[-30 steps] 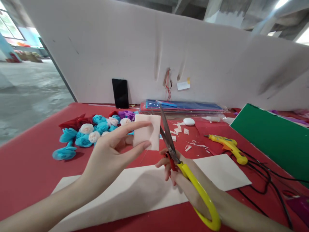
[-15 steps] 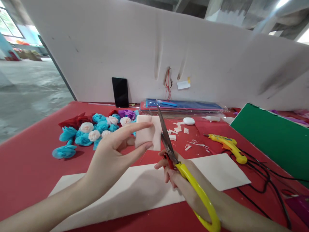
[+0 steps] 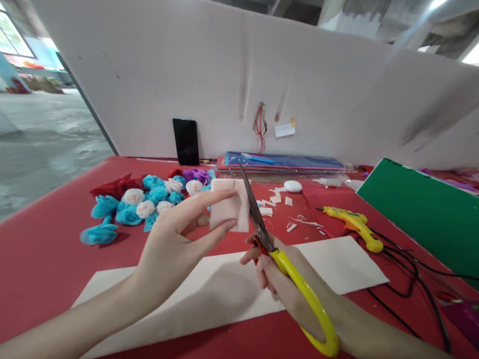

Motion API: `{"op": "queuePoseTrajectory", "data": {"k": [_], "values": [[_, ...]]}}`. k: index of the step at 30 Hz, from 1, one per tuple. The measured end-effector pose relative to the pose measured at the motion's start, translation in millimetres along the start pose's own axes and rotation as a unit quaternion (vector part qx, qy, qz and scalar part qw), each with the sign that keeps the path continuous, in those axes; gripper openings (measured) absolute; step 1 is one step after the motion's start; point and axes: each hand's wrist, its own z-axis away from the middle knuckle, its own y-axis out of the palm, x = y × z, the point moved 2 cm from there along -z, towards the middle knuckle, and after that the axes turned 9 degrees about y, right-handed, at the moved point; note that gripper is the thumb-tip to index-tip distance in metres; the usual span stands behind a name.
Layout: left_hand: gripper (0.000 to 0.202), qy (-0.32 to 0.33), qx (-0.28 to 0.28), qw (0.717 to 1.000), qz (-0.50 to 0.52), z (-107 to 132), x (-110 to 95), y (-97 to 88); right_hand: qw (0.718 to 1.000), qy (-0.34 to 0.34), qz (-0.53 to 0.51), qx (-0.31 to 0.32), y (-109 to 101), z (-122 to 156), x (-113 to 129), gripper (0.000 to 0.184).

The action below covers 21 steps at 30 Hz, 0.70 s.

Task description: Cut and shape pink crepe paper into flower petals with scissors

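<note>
Between thumb and fingers, my left hand [image 3: 179, 239] pinches a folded square of pale pink crepe paper [image 3: 224, 209]. My right hand [image 3: 279, 271] is wrapped round the handles of a pair of scissors [image 3: 262, 227] with yellow and red grips. The dark blades point up and away, lying along the right edge of the pink paper. Below both hands a long cream paper sheet [image 3: 235, 299] lies on the red table. Small paper scraps [image 3: 276, 198] are scattered just beyond the scissors.
Blue, white, red and purple paper flowers [image 3: 145, 199] are heaped at left. A black phone [image 3: 186, 141] leans on the white partition. At right lie a yellow glue gun [image 3: 350, 222] with black cable and a green board [image 3: 426, 219]. A white oval object [image 3: 293, 186] sits behind the scraps.
The scissor blades have tipped slightly to the left and closer over the paper's right edge, and the yellow handle has shifted a little left. My left hand keeps its pinch almost unmoved.
</note>
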Motion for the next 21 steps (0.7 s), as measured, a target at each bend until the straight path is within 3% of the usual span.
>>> {"op": "queuePoseTrajectory", "data": {"k": [21], "values": [[0.034,-0.024,-0.004,1.000,-0.007,-2.6,-6.9,-6.5,0.997,-0.035,-0.069,-0.002,1.9,-2.9,-2.2,0.024]]}}
